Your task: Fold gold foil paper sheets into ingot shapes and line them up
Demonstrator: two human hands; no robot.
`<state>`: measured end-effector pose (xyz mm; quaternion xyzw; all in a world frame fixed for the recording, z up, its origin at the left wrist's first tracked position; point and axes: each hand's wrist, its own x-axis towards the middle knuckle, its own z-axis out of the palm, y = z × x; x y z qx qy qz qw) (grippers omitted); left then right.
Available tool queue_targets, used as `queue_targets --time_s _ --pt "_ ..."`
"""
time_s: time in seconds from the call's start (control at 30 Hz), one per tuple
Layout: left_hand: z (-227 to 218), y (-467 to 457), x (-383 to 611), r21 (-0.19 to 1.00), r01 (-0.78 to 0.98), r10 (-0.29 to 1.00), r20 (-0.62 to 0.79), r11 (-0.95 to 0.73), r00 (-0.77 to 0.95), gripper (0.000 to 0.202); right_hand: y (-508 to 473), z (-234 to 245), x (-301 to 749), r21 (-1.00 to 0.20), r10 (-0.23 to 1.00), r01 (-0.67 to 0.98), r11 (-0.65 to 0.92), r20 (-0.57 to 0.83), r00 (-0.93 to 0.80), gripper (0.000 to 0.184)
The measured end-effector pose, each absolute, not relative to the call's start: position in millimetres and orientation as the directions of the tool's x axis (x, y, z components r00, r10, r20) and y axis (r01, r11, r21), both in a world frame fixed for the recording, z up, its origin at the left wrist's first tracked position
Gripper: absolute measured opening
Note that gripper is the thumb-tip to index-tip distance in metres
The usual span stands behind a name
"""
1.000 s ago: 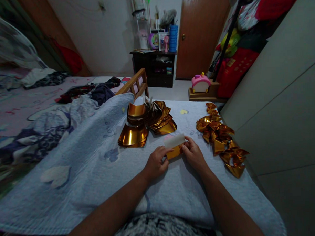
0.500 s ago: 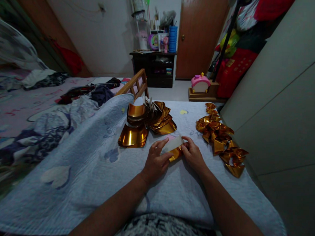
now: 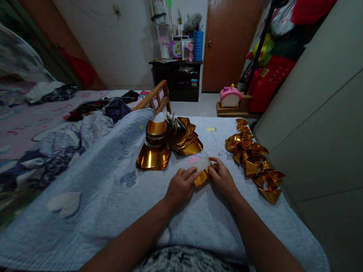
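A small sheet of gold foil paper (image 3: 202, 171), white on its turned-up back, lies on the pale blue quilt (image 3: 112, 194) between my hands. My left hand (image 3: 180, 187) presses its fingers down on the sheet's left half. My right hand (image 3: 223, 178) pinches the sheet's right edge with fingers closed. Beyond the hands is a loose stack of curled gold foil sheets (image 3: 169, 140). To the right runs a row of several folded gold paper pieces (image 3: 253, 157).
A wooden bed rail (image 3: 154, 96) stands behind the stack, with rumpled clothes (image 3: 109, 104) on the bed to the left. A grey cabinet wall (image 3: 324, 119) rises close on the right. A dark shelf unit (image 3: 179, 78), a brown door (image 3: 230, 39) and a pink toy (image 3: 230, 95) are farther back.
My left hand lifted over the sheet, then came down on its left half, folding it narrower. My right hand kept its hold at the right edge.
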<state>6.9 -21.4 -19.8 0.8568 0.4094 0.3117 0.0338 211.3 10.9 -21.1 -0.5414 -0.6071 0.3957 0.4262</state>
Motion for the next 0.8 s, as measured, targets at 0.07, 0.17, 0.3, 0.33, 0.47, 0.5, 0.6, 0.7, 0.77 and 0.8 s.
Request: queue_targets --time_s 0.07,0.17,0.3,0.33,0.47,0.5,0.6,0.7,0.77,0.8 --pt "-21.3 -21.8 6.4 0.35 0.672 0.737 0.502 -0.652 0.453 0.044 11.0 -20.9 211.3 -0.943 0.995 0.317 0.1 0.09 -0.045 0.043" --pt "-24.3 -21.4 5.9 0.401 0.632 0.735 0.506 -0.663 0.451 0.045 10.8 -19.6 211.0 -0.94 0.994 0.326 0.103 0.091 -0.054 0.042" --pt "-26.4 -19.7 6.7 0.398 0.575 0.689 0.542 -0.715 0.481 0.045 10.4 -18.2 211.1 -0.933 0.993 0.342 0.112 0.09 -0.08 0.041" --pt "-26.6 -19.2 7.0 0.393 0.568 0.68 0.549 -0.723 0.486 0.045 10.4 -18.2 211.2 -0.933 0.993 0.343 0.112 0.089 -0.082 0.041" --pt "-26.8 -17.9 7.5 0.374 0.563 0.665 0.551 -0.737 0.504 0.046 11.0 -19.1 211.3 -0.932 0.993 0.346 0.109 0.088 -0.076 0.041" --pt "-26.7 -17.8 7.5 0.37 0.565 0.664 0.546 -0.738 0.511 0.047 11.1 -19.3 211.2 -0.932 0.993 0.345 0.108 0.087 -0.076 0.042" --pt "-26.2 -17.9 7.6 0.355 0.581 0.671 0.523 -0.732 0.526 0.046 10.9 -18.7 210.6 -0.935 0.994 0.34 0.105 0.086 -0.071 0.042" --pt "-25.1 -18.4 8.2 0.335 0.608 0.681 0.508 -0.72 0.527 0.042 9.8 -16.7 209.8 -0.927 0.993 0.356 0.119 0.102 -0.064 0.04" --pt "-24.3 -18.7 8.5 0.32 0.617 0.679 0.511 -0.719 0.527 0.042 9.2 -15.5 209.4 -0.92 0.992 0.371 0.128 0.112 -0.063 0.039" --pt "-23.9 -18.7 8.6 0.314 0.618 0.677 0.515 -0.72 0.527 0.042 9.0 -15.0 209.3 -0.918 0.992 0.376 0.129 0.114 -0.063 0.039"
